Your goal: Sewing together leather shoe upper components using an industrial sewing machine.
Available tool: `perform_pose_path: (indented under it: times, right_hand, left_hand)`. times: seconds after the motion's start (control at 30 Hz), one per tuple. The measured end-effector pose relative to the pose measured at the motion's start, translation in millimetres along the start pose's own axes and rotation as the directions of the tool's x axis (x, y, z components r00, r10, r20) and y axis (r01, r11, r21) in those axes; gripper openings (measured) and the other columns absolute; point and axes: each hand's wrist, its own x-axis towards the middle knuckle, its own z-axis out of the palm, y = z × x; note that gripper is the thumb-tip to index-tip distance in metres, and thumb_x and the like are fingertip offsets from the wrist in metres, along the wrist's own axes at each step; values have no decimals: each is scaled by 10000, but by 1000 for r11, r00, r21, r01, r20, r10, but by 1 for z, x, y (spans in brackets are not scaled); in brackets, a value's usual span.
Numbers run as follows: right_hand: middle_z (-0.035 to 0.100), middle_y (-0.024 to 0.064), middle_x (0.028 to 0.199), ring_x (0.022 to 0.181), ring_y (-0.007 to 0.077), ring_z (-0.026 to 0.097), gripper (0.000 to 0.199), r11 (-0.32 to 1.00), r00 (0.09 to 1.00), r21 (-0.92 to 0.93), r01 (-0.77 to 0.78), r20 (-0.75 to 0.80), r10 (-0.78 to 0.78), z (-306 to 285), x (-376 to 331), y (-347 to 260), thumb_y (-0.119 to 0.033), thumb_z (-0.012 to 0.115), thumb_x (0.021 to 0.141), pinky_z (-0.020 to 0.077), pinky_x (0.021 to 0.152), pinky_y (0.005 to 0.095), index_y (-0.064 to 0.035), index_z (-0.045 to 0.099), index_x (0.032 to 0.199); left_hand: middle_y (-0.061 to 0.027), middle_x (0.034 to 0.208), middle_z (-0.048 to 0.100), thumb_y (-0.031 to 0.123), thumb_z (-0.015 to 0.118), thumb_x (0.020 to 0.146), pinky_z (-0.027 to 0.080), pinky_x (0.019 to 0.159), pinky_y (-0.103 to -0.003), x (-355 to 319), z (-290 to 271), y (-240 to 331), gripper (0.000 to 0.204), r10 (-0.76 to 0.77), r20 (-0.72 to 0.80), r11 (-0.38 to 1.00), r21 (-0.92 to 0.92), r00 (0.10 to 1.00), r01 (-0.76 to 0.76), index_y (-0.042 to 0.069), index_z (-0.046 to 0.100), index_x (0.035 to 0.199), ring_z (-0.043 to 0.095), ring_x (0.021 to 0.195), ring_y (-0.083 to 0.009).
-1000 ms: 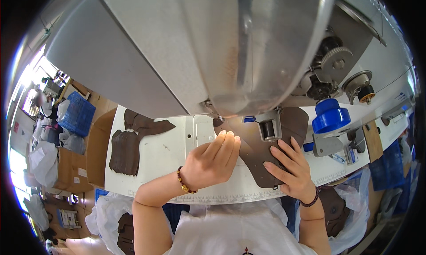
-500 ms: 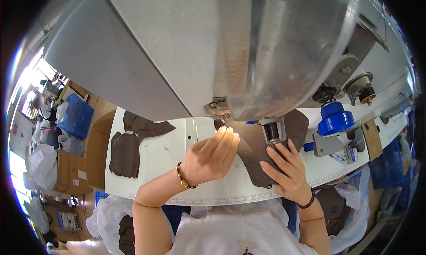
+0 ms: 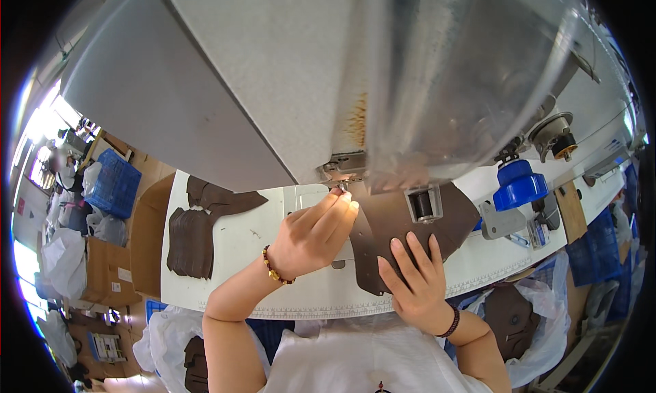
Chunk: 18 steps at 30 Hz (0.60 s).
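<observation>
Near the left edge of the white sewing bench (image 3: 225, 256), a stack of dark brown leather pieces (image 3: 191, 239) is lying flat, with 1 more curved brown piece (image 3: 222, 198) resting just behind it toward the far edge. Right of these, the left hand (image 3: 311, 236), wearing a beaded bracelet (image 3: 273, 268) at the wrist, is reaching toward the needle area of the sewing machine (image 3: 342, 85). Its fingers (image 3: 335, 212) are lying close together and nearly straight, the tips pinching at something small right under the presser foot (image 3: 339, 181); what they are gripping is too small to tell. The big brown leather panel (image 3: 396, 222) is lying on the bench near its middle, its far end passing under the machine head and its near end pointing toward the front edge with the ruler markings. The right hand (image 3: 417, 283), with a dark bracelet (image 3: 449, 322), is pressing flat on this panel, its fingers (image 3: 410, 256) spread open and gripping nothing. A small metal roller guide (image 3: 424, 205) is sitting on the panel just beyond these fingertips. Further right, a blue thread spool (image 3: 518, 184) is standing near the bench's right end.
</observation>
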Motion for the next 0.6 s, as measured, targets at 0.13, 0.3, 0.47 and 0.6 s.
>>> perform_pose_path:
  times: [0.13,0.3,0.47,0.6]
  right_hand:
    - [525,220,1228,1136,404,502,361,997,1000,-81,-5,3,5,7,1,-14,-112,586,763,392,882,617,-26,601,1113]
    - [543,216,1202,1133,403,504,336,990,998,-129,-55,-25,52,16,7,-34,-117,583,781,397,879,606,-13,606,1100]
    - [557,206,1189,1137,393,506,325,993,998,-104,-59,-5,59,18,10,-39,-136,601,777,399,877,601,-4,611,1074]
    - [573,195,1171,1141,383,509,305,998,998,-20,-61,-34,61,13,8,-33,-132,603,778,397,884,600,-4,618,1054]
  left_hand:
    - [-111,909,592,-23,647,639,542,557,-261,-4,5,-4,269,-23,-17,998,-52,1000,22,-33,632,907,652,830,-231]
    - [-71,904,564,-55,626,590,546,576,-279,-4,-1,-13,412,-99,14,975,-201,995,100,-16,612,1000,640,828,-222]
    - [-83,961,599,-67,633,565,552,670,-329,-2,-13,-11,431,-181,119,930,-303,976,209,6,620,990,641,857,-251]
    - [-75,921,635,-10,667,612,548,646,-312,-6,-17,3,263,-228,-9,919,-333,974,213,28,661,872,641,902,-235]
